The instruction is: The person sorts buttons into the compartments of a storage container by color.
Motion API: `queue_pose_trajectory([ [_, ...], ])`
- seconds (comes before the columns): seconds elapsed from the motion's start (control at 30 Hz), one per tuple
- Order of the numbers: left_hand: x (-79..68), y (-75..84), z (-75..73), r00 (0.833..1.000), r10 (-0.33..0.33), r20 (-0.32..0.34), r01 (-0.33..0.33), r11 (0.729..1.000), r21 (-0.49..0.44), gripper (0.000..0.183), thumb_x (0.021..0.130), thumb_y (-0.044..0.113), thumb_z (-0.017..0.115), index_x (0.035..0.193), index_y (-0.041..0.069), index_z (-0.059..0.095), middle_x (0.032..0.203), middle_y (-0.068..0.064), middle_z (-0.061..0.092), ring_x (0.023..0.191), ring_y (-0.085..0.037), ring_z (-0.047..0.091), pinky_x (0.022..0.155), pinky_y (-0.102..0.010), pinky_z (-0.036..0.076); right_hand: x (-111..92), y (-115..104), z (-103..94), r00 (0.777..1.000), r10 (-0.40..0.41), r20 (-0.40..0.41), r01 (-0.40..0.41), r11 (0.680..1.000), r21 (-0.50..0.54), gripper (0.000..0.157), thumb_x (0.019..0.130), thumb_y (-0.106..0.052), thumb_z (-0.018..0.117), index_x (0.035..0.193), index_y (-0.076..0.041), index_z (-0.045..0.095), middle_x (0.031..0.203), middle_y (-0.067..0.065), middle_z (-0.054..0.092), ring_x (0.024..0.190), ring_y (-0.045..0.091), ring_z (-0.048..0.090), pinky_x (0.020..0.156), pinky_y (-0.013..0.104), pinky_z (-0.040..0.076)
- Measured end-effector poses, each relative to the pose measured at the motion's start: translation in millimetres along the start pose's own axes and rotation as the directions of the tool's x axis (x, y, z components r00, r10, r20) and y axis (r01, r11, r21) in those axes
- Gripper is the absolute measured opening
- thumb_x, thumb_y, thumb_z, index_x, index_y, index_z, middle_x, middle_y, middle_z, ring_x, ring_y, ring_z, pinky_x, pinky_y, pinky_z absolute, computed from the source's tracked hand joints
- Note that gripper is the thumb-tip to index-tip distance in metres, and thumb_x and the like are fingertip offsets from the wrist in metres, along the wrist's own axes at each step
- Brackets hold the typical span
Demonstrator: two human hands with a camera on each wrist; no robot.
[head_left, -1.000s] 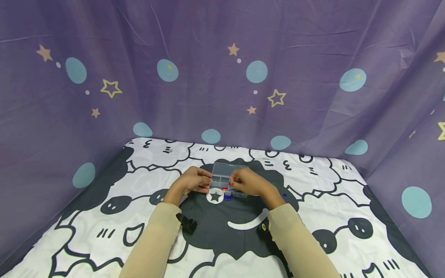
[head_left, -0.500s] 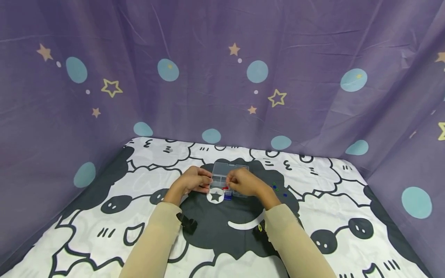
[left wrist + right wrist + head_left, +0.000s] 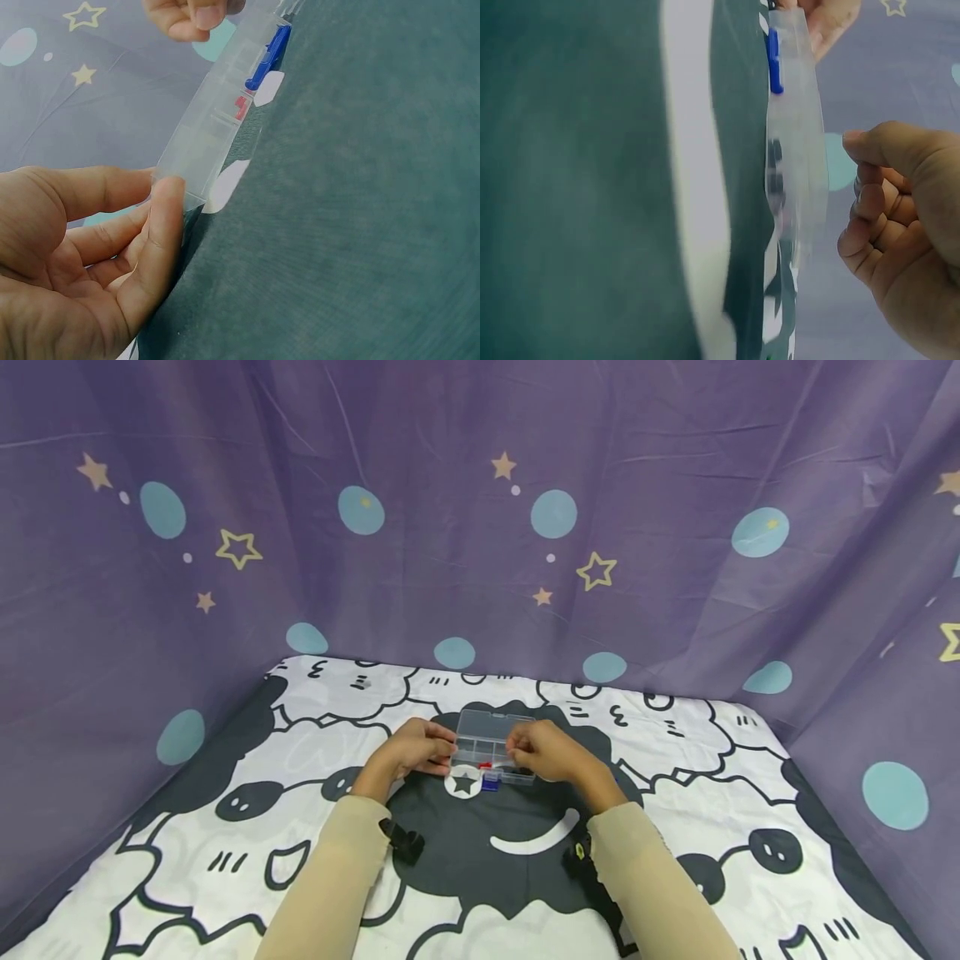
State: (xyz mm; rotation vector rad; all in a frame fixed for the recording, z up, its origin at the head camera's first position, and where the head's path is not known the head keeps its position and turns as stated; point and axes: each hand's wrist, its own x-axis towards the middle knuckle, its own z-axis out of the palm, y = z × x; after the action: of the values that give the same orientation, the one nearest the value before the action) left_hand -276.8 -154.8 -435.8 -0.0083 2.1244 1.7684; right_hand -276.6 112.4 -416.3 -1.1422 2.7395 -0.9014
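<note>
"Compartment box [image 3: 468, 749]: where does it sit?"

"On the dark patch of the printed cloth [image 3: 465, 847], its clear lid [image 3: 483, 724] open on the far side."

"Anything by it?"

"A blue piece [image 3: 270, 60] along its near edge and a red piece [image 3: 241, 107] beside that. I can't tell whether the red one lies inside."

"And the left hand [image 3: 416, 747]?"

"It grips the box's left end, thumb and fingers clamped on the plastic."

"The right hand [image 3: 547, 752]?"

"By the right side of the box, fingers curled, tips close together. Whether they pinch something small, I can't tell. The right wrist view shows a gap between that hand and the plastic."

"What's further out?"

"Beige sleeves [image 3: 330, 868] on both arms, a black device [image 3: 405, 842] at the left wrist, and a purple curtain [image 3: 450, 427] with stars and blue ovals behind the cloth."
</note>
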Motion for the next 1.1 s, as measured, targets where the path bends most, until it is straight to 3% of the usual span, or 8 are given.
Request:
queue_pose_trajectory([
  [0.37, 1.6, -1.8, -1.9, 1.0, 0.009, 0.005, -0.009, 1.0, 0.002, 0.031, 0.088, 0.007, 0.068, 0.118, 0.0, 0.062, 0.099, -0.019, 0.06, 0.074, -0.026, 0.066, 0.069, -0.038, 0.061, -27, 19, -16.7, 0.993, 0.116, -0.009, -0.116, 0.993, -0.005, 0.005, 0.092, -0.012, 0.061, 0.088, -0.01, 0.065, 0.066, -0.007, 0.058, 0.054, 0.008, 0.05, 0.047, 0.024, 0.046],
  [0.73, -0.4, 2.6, 0.5, 1.0, -0.004, 0.003, 0.004, 1.0, 0.002, 0.031, 0.088, 0.006, 0.067, 0.118, 0.0, 0.062, 0.1, -0.019, 0.061, 0.073, -0.026, 0.066, 0.069, -0.038, 0.061, -49, 40, -35.8, 0.987, 0.148, -0.06, -0.148, 0.989, 0.002, 0.004, 0.089, -0.008, 0.064, 0.085, -0.007, 0.067, 0.069, -0.006, 0.059, 0.062, 0.009, 0.053, 0.055, 0.025, 0.047],
  [1.1, -1.1, 2.6, 0.1, 1.0, -0.009, 0.0, 0.009, 1.0, 0.006, 0.031, 0.087, 0.007, 0.068, 0.117, 0.001, 0.062, 0.098, -0.019, 0.061, 0.073, -0.026, 0.066, 0.07, -0.038, 0.061, -61, 57, -47.5, 0.982, 0.188, 0.013, -0.188, 0.982, -0.002, 0.008, 0.09, -0.008, 0.064, 0.083, -0.008, 0.067, 0.07, -0.001, 0.064, 0.06, 0.01, 0.05, 0.055, 0.026, 0.044],
])
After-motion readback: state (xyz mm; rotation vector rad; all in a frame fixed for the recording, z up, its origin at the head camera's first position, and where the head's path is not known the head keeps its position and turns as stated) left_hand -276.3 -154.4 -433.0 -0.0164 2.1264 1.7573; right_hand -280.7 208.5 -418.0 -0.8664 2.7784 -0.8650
